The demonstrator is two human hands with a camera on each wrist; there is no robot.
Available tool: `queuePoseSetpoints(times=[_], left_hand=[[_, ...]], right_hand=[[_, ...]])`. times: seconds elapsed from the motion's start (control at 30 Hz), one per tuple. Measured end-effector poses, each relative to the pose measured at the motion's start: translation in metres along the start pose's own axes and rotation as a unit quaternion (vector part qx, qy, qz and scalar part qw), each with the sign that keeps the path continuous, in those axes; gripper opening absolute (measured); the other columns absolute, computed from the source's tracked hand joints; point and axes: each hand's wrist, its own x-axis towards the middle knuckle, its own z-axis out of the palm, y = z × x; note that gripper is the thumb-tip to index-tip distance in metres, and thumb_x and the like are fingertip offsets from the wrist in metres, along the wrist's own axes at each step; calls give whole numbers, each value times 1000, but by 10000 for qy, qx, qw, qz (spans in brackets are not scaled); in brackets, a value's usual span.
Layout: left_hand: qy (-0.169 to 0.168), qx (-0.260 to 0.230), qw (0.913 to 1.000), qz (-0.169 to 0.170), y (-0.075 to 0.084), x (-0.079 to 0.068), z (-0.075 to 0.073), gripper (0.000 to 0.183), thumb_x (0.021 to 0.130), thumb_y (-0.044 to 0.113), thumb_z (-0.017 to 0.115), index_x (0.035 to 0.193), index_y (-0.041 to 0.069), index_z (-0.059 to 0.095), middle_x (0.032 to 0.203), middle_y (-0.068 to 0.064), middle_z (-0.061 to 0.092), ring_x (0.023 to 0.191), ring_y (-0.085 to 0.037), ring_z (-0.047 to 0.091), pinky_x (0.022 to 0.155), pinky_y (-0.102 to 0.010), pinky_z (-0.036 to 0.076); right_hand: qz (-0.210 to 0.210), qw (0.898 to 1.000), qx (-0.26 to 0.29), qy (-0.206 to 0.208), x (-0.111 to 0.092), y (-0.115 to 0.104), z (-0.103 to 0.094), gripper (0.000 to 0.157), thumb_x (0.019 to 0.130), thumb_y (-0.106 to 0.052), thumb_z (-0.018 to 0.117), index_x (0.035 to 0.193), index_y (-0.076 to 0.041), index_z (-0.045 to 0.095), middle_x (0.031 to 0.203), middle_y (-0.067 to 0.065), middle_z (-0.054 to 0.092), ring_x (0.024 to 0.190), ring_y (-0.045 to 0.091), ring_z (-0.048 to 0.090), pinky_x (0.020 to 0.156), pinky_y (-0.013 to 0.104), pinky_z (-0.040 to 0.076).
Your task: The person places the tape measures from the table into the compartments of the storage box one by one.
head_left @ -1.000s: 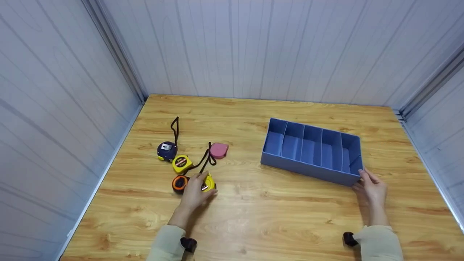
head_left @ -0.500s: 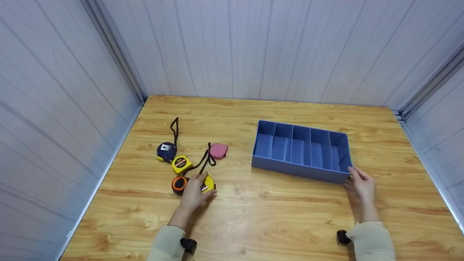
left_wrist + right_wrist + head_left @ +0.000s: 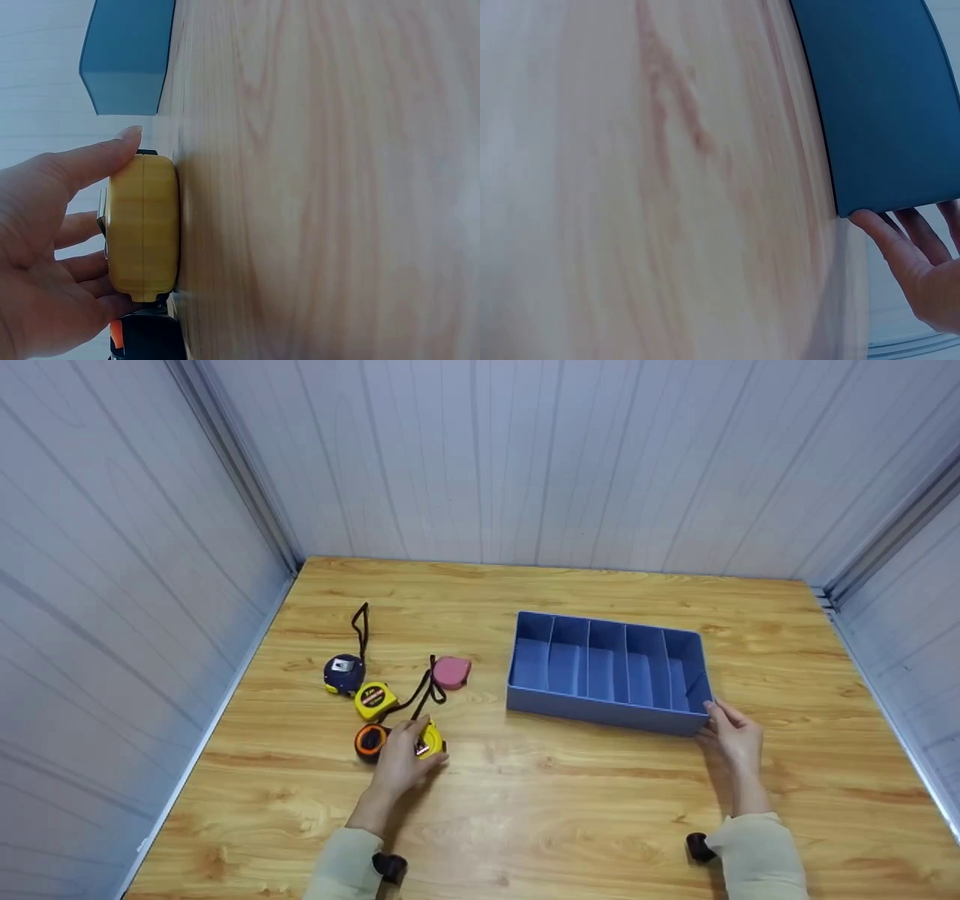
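Observation:
My left hand [image 3: 402, 759] grips a yellow tape measure [image 3: 432, 741] low on the table, thumb on one end and fingers on the other. The left wrist view shows the tape measure's yellow side [image 3: 142, 225] standing close to the wood. Beside it lies a black and orange tape measure [image 3: 370, 742], partly hidden by the hand. At the right, my right hand [image 3: 738, 736] touches the near right corner of a blue divided box [image 3: 604, 718]. In the right wrist view, extended fingers [image 3: 922, 234] press against the box's end wall. Its compartments hold nothing.
A second yellow tape measure [image 3: 376, 701], a dark blue one [image 3: 344, 673] and a pink one [image 3: 451, 672] lie on the wooden table [image 3: 525, 825], with black wrist straps [image 3: 426, 682] among them. Pale panel walls [image 3: 480, 457] close off the back and sides.
The blue box has slid left across the table and turned slightly, with my right hand moving along at its corner. My left hand and the tape measures stay in place.

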Motion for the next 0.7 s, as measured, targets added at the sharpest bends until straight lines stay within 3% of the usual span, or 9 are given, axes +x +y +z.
queuePoseSetpoints(times=[0.1,0.33,0.57,0.63,0.7], left_hand=[[-10,-22,10000,-27,0,0,0,65,66,23,77,119,-5,52,109,-24,52,102,-35,49,89,-44,38],[-141,-53,9997,-214,2,0,-1,65,67,24,77,121,-3,51,113,-24,50,104,-35,47,91,-44,37],[-205,-68,9993,-300,3,0,-2,66,67,24,77,122,-3,51,114,-23,50,105,-34,47,91,-44,37],[-188,-85,9994,-265,3,0,-2,66,67,24,77,121,-3,51,113,-24,50,105,-35,47,91,-44,37],[-165,-79,9995,-248,3,0,-2,65,67,24,77,121,-3,51,113,-24,50,105,-35,47,90,-44,37]], right_hand=[[-68,9999,-95,-122,3,4,0,28,77,-26,69,104,-17,67,78,-10,62,63,8,62,56,26,51],[1,9999,121,-104,8,12,6,11,74,-25,71,85,-27,69,67,-8,63,58,10,63,53,25,51],[-122,9987,198,-444,-5,4,12,13,77,-24,69,89,-25,68,77,-8,64,62,11,63,57,28,52],[-49,9988,254,-404,-9,2,15,12,77,-22,69,89,-26,69,78,-7,65,63,11,63,58,29,52],[-110,9994,74,-334,-13,0,18,19,79,-21,67,98,-20,68,77,-7,64,63,11,63,58,30,52]])
